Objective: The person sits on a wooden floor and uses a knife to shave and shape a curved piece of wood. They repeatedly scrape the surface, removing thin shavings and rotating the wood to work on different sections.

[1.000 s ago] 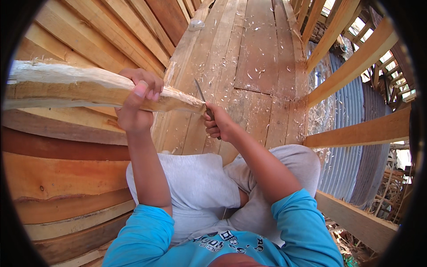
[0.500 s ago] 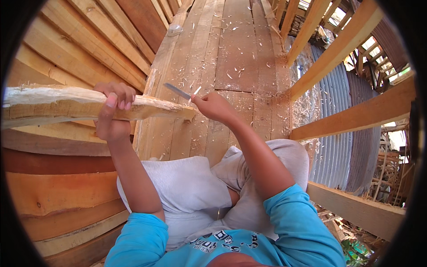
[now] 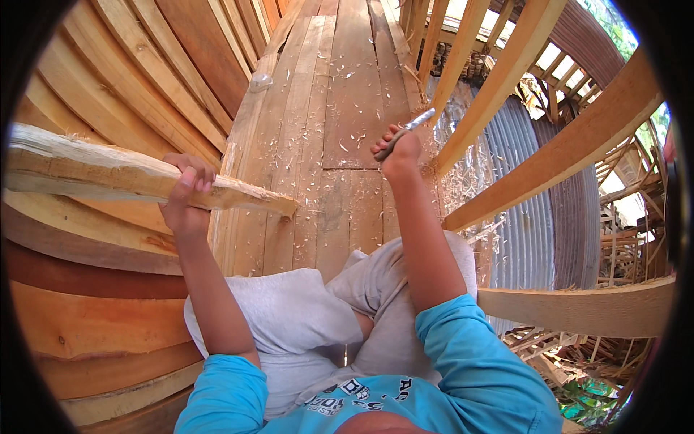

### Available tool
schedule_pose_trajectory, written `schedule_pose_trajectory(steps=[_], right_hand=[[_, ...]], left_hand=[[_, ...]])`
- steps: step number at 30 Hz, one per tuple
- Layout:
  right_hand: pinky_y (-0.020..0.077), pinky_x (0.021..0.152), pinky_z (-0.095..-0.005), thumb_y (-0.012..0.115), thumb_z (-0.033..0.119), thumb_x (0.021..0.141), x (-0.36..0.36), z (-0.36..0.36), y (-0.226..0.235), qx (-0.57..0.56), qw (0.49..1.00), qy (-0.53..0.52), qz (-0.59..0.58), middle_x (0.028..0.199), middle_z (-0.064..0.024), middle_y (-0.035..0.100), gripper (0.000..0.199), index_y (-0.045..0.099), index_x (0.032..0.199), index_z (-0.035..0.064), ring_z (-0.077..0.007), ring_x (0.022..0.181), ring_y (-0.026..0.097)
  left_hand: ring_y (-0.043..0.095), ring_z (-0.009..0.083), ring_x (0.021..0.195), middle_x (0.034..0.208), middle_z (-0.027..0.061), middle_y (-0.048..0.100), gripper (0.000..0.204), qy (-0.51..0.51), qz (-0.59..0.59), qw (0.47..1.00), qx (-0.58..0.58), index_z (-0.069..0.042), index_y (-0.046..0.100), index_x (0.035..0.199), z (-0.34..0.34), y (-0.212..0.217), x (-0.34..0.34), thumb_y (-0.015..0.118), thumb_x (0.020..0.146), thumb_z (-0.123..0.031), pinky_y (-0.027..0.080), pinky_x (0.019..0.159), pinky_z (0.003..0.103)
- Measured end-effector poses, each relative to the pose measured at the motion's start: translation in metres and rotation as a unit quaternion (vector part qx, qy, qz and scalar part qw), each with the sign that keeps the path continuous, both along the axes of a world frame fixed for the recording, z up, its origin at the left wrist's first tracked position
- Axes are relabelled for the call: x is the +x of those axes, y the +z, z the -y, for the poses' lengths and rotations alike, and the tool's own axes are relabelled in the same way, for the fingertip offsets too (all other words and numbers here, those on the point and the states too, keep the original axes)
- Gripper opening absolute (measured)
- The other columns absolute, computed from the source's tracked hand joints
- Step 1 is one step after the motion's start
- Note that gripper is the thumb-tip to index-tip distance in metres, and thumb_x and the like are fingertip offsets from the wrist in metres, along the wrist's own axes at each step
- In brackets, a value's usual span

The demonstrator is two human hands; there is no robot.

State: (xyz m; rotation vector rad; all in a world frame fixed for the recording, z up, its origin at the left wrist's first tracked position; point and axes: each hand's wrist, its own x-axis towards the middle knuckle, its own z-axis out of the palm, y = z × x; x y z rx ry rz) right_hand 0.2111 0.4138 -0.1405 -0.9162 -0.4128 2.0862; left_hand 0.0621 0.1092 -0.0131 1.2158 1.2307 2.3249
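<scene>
A long, partly whittled piece of wood (image 3: 101, 172) reaches in from the left edge, pale and rough along its top. My left hand (image 3: 189, 189) is wrapped round it, fingers over the top, a little way from its right end. In my right hand (image 3: 399, 152) is a knife (image 3: 420, 119), its blade tilted up and to the right. The fist closes round the handle, which is mostly hidden. The knife is apart from the wood, over the floor near the railing.
Wood shavings are scattered over the plank floor (image 3: 354, 130). A board wall (image 3: 94, 318) stands close on the left. Slanting wooden railing posts (image 3: 535, 181) line the right side, with corrugated metal sheet (image 3: 517, 217) beyond. A small clear object (image 3: 261, 82) lies by the wall.
My right hand has moved right and up with the knife, away from the wood's end, and its blade now points up-right. The white sliver at the blade no longer shows. The left hand keeps its grip.
</scene>
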Motion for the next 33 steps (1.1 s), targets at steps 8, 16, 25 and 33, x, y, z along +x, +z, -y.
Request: schedule_pose_trajectory(steps=[8, 16, 25, 33], right_hand=[[0.0311, 0.038, -0.0299, 0.049, 0.032, 0.098, -0.046, 0.131, -0.01, 0.265, 0.848, 0.429, 0.161, 0.071, -0.0021, 0.047, 0.027, 0.053, 0.096, 0.0061, -0.0116, 0.045, 0.038], [0.0232, 0.039, -0.0336, 0.032, 0.051, 0.098, -0.063, 0.167, -0.078, 0.183, 0.777, 0.511, 0.32, 0.057, -0.0003, 0.034, 0.053, 0.055, 0.092, 0.0035, -0.012, 0.043, 0.03], [0.0481, 0.085, -0.0485, 0.034, 0.035, 0.09, -0.093, 0.167, -0.089, 0.44, 0.707, 0.345, 0.434, 0.103, -0.0393, 0.06, 0.055, 0.064, 0.105, -0.0095, -0.0469, 0.102, 0.062], [0.0467, 0.09, -0.0497, 0.037, 0.027, 0.09, -0.076, 0.196, 0.032, 0.456, 0.716, 0.368, 0.38, 0.105, -0.0342, 0.062, 0.048, 0.064, 0.103, -0.0099, -0.0462, 0.105, 0.06]], left_hand=[[0.045, 0.015, 0.065, 0.073, 0.0038, 0.046, 0.017, 0.016, 0.041, 0.997, 0.058, -0.004, 0.05, 0.089, -0.004, -0.007, -0.009, 0.065, 0.082, -0.009, 0.04, 0.063, 0.029], [0.048, 0.0141, 0.064, 0.075, 0.0048, 0.049, 0.02, 0.094, 0.065, 0.991, 0.072, -0.004, 0.05, 0.091, 0.002, 0.0, 0.005, 0.066, 0.079, -0.008, 0.041, 0.061, 0.029], [0.05, 0.0157, 0.062, 0.076, 0.0051, 0.05, 0.023, 0.092, 0.071, 0.992, 0.059, -0.004, 0.048, 0.092, -0.004, 0.007, 0.008, 0.066, 0.078, -0.004, 0.042, 0.058, 0.029], [0.049, 0.0166, 0.061, 0.069, 0.005, 0.049, 0.018, 0.157, 0.073, 0.983, 0.062, -0.004, 0.05, 0.085, 0.017, -0.001, 0.002, 0.066, 0.077, -0.006, 0.042, 0.059, 0.031]])
